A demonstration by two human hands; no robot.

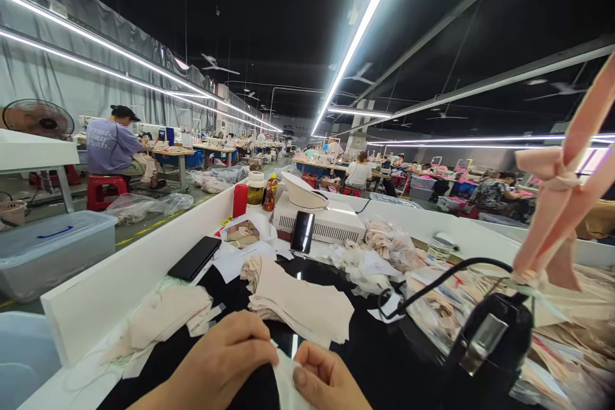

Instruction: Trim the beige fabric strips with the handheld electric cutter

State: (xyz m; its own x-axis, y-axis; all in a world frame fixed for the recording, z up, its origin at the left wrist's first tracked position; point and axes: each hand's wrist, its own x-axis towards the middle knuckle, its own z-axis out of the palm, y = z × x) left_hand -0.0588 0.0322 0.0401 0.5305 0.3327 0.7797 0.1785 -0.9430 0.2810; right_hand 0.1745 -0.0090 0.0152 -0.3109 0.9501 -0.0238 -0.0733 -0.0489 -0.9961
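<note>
Seemingly to keep it steady, the left hand [229, 357] and right hand [329, 381] pinch a pale cloth piece [289, 381] between them at the near centre, while a cloth stack [305, 302] lies just beyond, presumably for easy reach, on the black tabletop [384, 359].

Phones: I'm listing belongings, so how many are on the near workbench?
2 visible: a flat phone at the left, and a propped phone in front of the white box. Others may be hidden under the fabric.
</note>
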